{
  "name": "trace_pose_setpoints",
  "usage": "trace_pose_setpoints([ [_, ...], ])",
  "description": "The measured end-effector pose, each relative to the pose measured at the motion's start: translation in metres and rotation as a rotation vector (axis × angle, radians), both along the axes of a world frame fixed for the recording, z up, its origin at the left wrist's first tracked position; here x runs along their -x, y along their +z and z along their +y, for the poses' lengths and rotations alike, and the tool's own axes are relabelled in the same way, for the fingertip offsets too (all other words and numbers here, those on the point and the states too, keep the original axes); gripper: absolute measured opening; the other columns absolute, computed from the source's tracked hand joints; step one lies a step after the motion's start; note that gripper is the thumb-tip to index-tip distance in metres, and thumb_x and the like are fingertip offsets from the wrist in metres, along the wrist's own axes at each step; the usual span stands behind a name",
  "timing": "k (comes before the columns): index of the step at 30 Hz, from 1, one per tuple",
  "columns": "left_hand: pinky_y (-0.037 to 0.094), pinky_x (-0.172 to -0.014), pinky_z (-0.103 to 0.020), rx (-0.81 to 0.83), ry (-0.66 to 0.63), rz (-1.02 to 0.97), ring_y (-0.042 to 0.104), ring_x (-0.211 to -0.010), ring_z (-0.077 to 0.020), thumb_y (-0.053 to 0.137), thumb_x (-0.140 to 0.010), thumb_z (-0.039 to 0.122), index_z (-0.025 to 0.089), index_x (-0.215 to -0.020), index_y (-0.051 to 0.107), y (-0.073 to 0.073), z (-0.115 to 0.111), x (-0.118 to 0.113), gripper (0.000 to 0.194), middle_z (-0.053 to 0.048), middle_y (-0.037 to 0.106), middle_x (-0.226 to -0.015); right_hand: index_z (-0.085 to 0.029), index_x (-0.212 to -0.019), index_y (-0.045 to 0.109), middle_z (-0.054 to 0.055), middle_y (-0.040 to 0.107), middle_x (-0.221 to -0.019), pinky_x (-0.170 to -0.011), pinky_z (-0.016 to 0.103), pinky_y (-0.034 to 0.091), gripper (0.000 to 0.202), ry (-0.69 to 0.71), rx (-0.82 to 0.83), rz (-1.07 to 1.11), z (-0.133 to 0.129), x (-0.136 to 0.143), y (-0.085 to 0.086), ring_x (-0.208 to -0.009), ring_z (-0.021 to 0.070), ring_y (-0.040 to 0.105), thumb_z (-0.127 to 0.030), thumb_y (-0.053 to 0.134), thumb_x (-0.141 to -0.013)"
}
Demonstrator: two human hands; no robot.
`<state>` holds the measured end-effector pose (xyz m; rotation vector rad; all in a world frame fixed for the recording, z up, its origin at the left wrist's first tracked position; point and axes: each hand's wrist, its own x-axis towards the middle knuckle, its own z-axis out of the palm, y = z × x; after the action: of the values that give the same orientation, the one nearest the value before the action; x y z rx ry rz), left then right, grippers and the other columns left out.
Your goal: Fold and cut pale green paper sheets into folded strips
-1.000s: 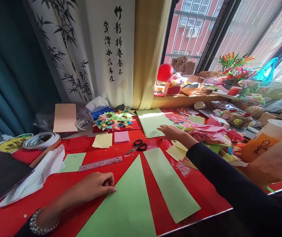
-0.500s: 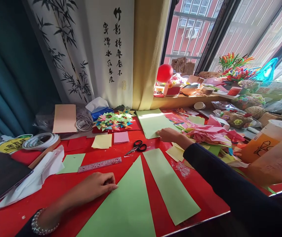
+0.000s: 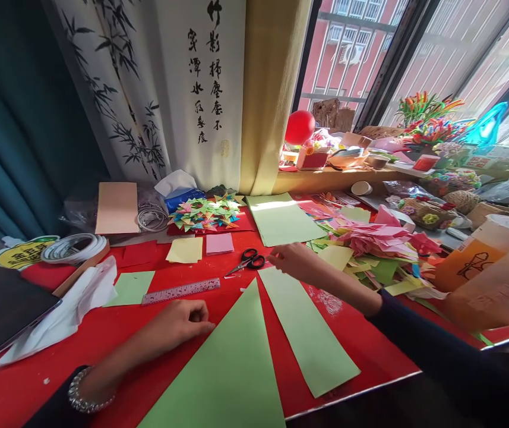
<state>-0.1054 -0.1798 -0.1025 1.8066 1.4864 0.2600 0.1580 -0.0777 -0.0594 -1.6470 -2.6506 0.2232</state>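
A large green sheet [image 3: 231,362] with a pointed top lies at the front of the red table. My left hand [image 3: 187,324] rests at its left edge, fingers curled, thumb and fingertips near the paper. Right of the sheet lies a long green strip [image 3: 310,333]. My right hand [image 3: 287,260] is over the strip's top end, fingers bent, close to the black-handled scissors [image 3: 249,260]. Whether it pinches anything is not clear. Behind it is a stack of green paper [image 3: 281,220]. A pink ruler [image 3: 182,292] lies left of the scissors.
Yellow squares [image 3: 184,249], pink squares [image 3: 219,244] and a green square [image 3: 130,288] lie left. Folded paper pieces [image 3: 207,213] sit behind. At right are a pink paper pile [image 3: 379,238] and orange cups [image 3: 481,267]. A dark device [image 3: 9,303] is far left.
My right hand has left the edge of the green paper stack and come nearer, toward the scissors and the strip's top. My left hand has stayed nearly in place.
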Motion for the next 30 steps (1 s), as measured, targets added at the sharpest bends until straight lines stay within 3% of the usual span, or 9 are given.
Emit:
trace_pose_setpoints([
  [3,0.038,-0.064,-0.026,-0.099,-0.001,-0.027,0.051,-0.073,-0.0172,0.047,-0.081,0.050,0.020,-0.079,0.052,0.005,-0.002,-0.003,0.031,-0.001,0.058,-0.080,-0.016,-0.069,0.060,0.004,0.066,-0.065,-0.047,0.019,0.044,0.038,0.051,0.332,0.219,-0.020,0.004,-0.011,-0.052,0.0112,0.061,-0.042,0.039,-0.088],
  [6,0.040,-0.083,-0.031,-0.133,-0.069,-0.041,0.051,-0.096,-0.0214,0.051,-0.080,0.052,0.023,-0.106,0.052,0.005,-0.006,-0.008,0.039,-0.004,0.057,-0.106,-0.015,-0.069,0.057,0.003,0.063,-0.062,-0.041,0.020,0.041,0.026,0.013,0.632,0.495,-0.026,0.009,-0.025,-0.046,0.0100,0.056,-0.037,0.051,-0.080],
  [9,0.032,-0.097,-0.035,-0.148,-0.127,-0.022,0.041,-0.115,-0.0253,0.055,-0.077,0.053,0.025,-0.124,0.045,-0.001,-0.008,-0.011,0.055,-0.006,0.051,-0.121,-0.015,-0.070,0.056,0.002,0.062,-0.065,-0.038,0.018,0.034,0.022,-0.002,0.684,0.585,-0.024,0.017,-0.036,-0.043,0.0060,0.048,-0.035,0.054,-0.077],
  [12,0.032,-0.098,-0.036,-0.146,-0.127,-0.033,0.040,-0.116,-0.0254,0.053,-0.080,0.051,0.025,-0.127,0.043,-0.008,-0.007,-0.013,0.054,-0.006,0.051,-0.121,-0.015,-0.067,0.054,0.000,0.060,-0.063,-0.039,0.016,0.028,0.028,0.033,0.759,0.682,-0.024,0.025,-0.041,-0.042,0.0031,0.039,-0.041,0.055,-0.077],
  [18,0.033,-0.098,-0.037,-0.145,-0.061,-0.056,0.042,-0.117,-0.0254,0.040,-0.087,0.051,0.025,-0.127,0.046,-0.011,-0.001,-0.012,0.048,-0.006,0.053,-0.124,-0.015,-0.063,0.048,-0.003,0.052,-0.052,-0.039,0.018,0.022,0.045,0.277,1.051,0.821,-0.036,0.026,-0.036,-0.042,0.0037,0.033,-0.056,0.049,-0.081],
  [21,0.032,-0.101,-0.034,-0.114,-0.001,-0.111,0.041,-0.121,-0.0243,0.032,-0.090,0.051,0.026,-0.123,0.053,-0.006,-0.002,-0.014,0.046,-0.003,0.055,-0.125,-0.015,-0.095,0.058,-0.006,0.046,-0.053,-0.040,0.018,0.023,0.047,0.337,1.049,0.824,-0.039,0.021,-0.032,-0.043,0.0045,0.030,-0.057,0.041,-0.085],
  [24,0.034,-0.100,-0.034,-0.011,0.061,-0.211,0.042,-0.122,-0.0241,0.031,-0.089,0.054,0.029,-0.124,0.052,0.000,-0.006,-0.016,0.048,0.000,0.055,-0.127,-0.022,-0.133,0.041,-0.005,0.048,-0.060,-0.047,0.019,0.031,0.051,0.424,0.863,0.808,-0.040,0.020,-0.030,-0.049,0.0066,0.035,-0.050,0.035,-0.090],
  [27,0.034,-0.101,-0.039,0.091,0.076,-0.234,0.040,-0.125,-0.0261,0.029,-0.088,0.057,0.030,-0.127,0.051,0.005,-0.012,-0.018,0.053,0.000,0.051,-0.132,-0.025,-0.135,0.041,0.001,0.060,-0.083,-0.062,0.022,0.039,0.048,0.483,0.512,0.768,-0.044,0.023,-0.029,-0.065,0.0101,0.048,-0.039,0.041,-0.089],
  [30,0.028,-0.105,-0.041,0.141,0.025,-0.253,0.034,-0.129,-0.0258,0.025,-0.088,0.058,0.031,-0.130,0.047,0.009,-0.017,-0.021,0.055,0.001,0.046,-0.137,-0.026,-0.136,0.040,0.003,0.063,-0.105,-0.072,0.025,0.043,0.055,0.426,0.428,0.736,-0.053,0.028,-0.023,-0.080,0.0143,0.055,-0.031,0.052,-0.083],
])
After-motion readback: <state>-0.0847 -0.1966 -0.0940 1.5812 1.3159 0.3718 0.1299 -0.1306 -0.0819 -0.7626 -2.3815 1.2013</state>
